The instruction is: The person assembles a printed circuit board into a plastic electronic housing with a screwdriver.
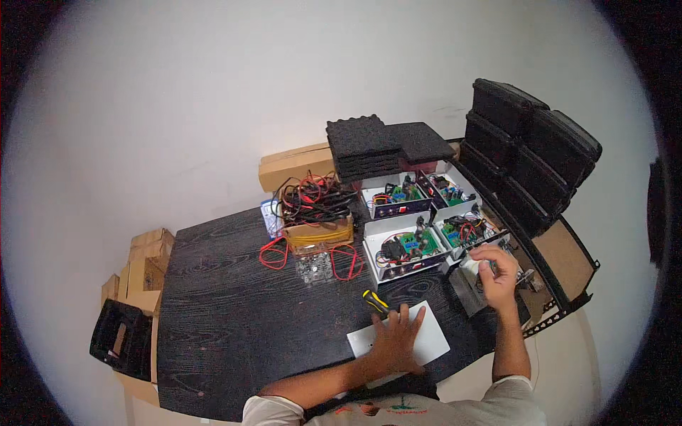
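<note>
My left hand [395,342] lies with fingers spread on a flat white panel [435,339] near the table's front edge. Just beyond its fingertips is a yellow-and-black screwdriver [375,302], which it does not grip. To the right, my right hand [500,278] is closed, thumb and fingers drawn together above a dark grey open box [465,292]. Something whitish shows by its fingertips, but what they hold is too small to make out. Beyond the hands stand several white open enclosures [376,264] with green circuit boards [424,245] and wires inside.
A cardboard box [323,233] heaped with red and black cables [312,199] stands mid-table, a clear case of small parts [315,268] before it. Black foam sheets [362,145] rise behind. Stacked black cases [529,153] stand at right, a metal-framed shelf [568,259] below. Cartons [150,245] sit left.
</note>
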Demonstrator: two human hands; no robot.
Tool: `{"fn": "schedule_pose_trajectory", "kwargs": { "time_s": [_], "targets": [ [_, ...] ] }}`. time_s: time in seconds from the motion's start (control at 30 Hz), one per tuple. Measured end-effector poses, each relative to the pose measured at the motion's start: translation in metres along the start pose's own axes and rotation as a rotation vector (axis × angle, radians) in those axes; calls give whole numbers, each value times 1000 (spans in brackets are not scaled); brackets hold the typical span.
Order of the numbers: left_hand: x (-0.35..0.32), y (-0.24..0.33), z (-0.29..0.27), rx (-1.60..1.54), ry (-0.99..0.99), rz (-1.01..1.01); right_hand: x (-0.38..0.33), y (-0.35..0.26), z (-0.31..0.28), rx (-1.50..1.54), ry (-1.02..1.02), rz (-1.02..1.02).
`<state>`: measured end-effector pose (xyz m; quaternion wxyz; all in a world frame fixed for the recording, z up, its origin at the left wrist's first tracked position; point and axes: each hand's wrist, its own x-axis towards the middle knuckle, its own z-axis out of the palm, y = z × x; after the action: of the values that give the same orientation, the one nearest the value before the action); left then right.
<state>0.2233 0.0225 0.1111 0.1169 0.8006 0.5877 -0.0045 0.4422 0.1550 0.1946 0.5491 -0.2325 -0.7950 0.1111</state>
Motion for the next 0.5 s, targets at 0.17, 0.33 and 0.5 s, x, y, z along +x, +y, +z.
{"fn": "schedule_pose_trajectory", "kwargs": {
  "time_s": [0.17, 0.33, 0.5],
  "targets": [
    [-13, -11, -2, -118, 112, 87, -18, 21, 27, 165, 8, 315],
    [-48, -55, -41, -250, 382, 244, -24, 37, 47, 379, 255, 491],
    [-67, -148, -21, -505, 672, 410, -48, 27, 105, 382, 88, 590]
  ]
}}
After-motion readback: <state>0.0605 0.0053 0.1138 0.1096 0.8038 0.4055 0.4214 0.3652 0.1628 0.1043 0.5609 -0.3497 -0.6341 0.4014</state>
